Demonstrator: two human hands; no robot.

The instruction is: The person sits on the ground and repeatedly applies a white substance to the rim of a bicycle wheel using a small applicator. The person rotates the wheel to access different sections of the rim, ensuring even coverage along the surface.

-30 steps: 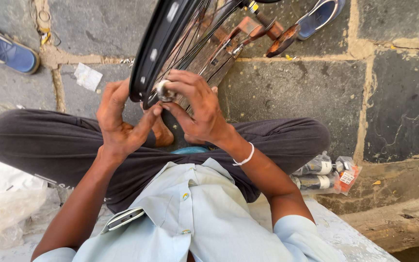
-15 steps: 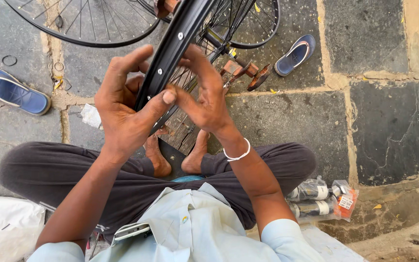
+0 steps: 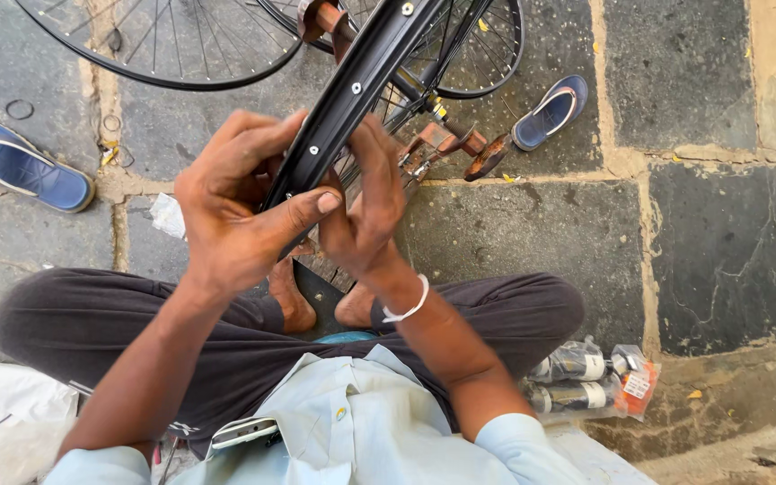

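Both hands clasp a black bicycle rim (image 3: 352, 90) at frame centre: the left hand (image 3: 235, 216) wraps it from the left, thumb across, and the right hand (image 3: 365, 211) pinches it opposite. Its long axis runs from them toward the upper right, equally near both.

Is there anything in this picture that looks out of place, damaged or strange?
Two things. The blue sandals lie far apart: one at the left, one at the upper right. The wooden stand behind the black rim looks rusty and worn. Both hands grip that rim.
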